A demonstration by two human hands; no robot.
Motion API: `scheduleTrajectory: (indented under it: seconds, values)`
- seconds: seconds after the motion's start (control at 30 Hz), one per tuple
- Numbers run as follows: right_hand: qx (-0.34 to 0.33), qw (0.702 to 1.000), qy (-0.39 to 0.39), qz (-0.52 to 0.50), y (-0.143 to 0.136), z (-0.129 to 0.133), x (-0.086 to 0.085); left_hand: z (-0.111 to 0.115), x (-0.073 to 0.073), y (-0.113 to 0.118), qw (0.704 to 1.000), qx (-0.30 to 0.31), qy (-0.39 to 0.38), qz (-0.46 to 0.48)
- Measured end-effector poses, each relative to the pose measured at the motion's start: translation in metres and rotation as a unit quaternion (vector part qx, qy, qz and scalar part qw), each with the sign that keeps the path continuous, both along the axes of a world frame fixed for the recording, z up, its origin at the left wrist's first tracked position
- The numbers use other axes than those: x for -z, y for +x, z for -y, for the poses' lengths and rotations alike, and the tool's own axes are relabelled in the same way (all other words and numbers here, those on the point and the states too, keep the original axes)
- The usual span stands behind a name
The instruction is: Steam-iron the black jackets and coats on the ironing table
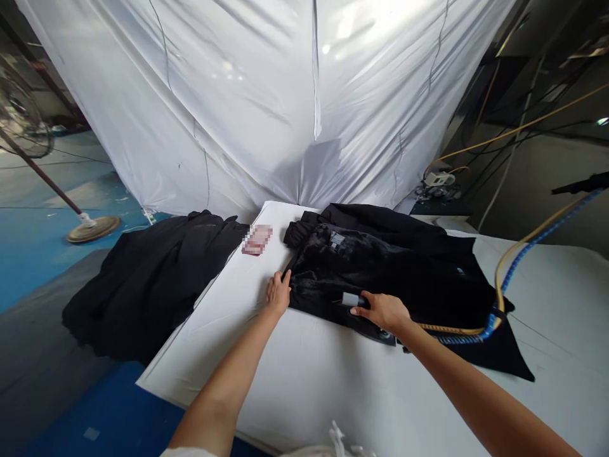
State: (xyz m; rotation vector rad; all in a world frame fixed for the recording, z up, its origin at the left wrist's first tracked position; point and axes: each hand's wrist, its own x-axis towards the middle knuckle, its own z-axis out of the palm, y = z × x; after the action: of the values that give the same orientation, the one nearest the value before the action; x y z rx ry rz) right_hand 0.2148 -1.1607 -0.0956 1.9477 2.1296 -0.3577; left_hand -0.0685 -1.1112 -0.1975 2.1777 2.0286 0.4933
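A black jacket (413, 270) lies spread on the white table, its dark, shiny lining partly turned up and a small grey label (335, 240) near the collar. At its near left edge, my left hand (278, 292) is closed on the cloth. My right hand (386, 311) is wrapped around a handheld tool with a grey block-shaped head (351, 299), held over the jacket's lower part. What kind of tool it is I cannot make out. A yellow and blue hose (505, 279) runs in from the right behind my right wrist, apparently to the tool.
A white table (304, 368) spans the front. Left of it lies a heap of black garments (162, 279). A blurred-out reddish card or packet (257, 240) rests on the left edge. White sheeting (257, 101) hangs behind; a fan stand (92, 228) stands on the left floor.
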Motion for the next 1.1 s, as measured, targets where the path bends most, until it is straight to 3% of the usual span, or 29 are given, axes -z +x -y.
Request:
scheduleTrajectory:
  seconds: [0.1, 0.2, 0.3, 0.47, 0.57, 0.73, 0.9, 1.1]
  values:
    - [0.057, 0.998, -0.002, -0.001, -0.018, -0.013, 0.001, 0.013, -0.005, 0.005, 0.993, 0.087, 0.073, 0.015]
    - [0.074, 0.997, -0.005, -0.009, -0.027, -0.026, -0.003, 0.02, 0.0, 0.005, 0.982, 0.182, 0.034, 0.035]
    - [0.045, 0.998, -0.031, -0.044, -0.023, -0.029, -0.013, 0.019, 0.01, -0.001, 0.986, 0.158, 0.013, 0.056]
    - [-0.011, 0.998, -0.046, -0.033, -0.018, -0.007, -0.021, 0.01, 0.02, -0.007, 0.986, 0.129, -0.003, 0.109]
    - [-0.034, 0.998, -0.051, -0.016, -0.029, 0.004, -0.016, 0.0, 0.018, -0.01, 0.981, 0.115, -0.02, 0.157]
    - [-0.044, 0.999, 0.0, -0.002, -0.062, -0.002, -0.007, -0.032, 0.006, -0.022, 0.971, -0.009, -0.059, 0.232]
    - [-0.044, 0.999, 0.001, -0.007, -0.095, -0.013, -0.001, -0.053, -0.002, -0.025, 0.951, 0.026, -0.121, 0.285]
    - [-0.03, 0.999, -0.003, -0.012, -0.116, -0.016, 0.0, -0.038, 0.004, -0.037, 0.94, 0.023, -0.109, 0.321]
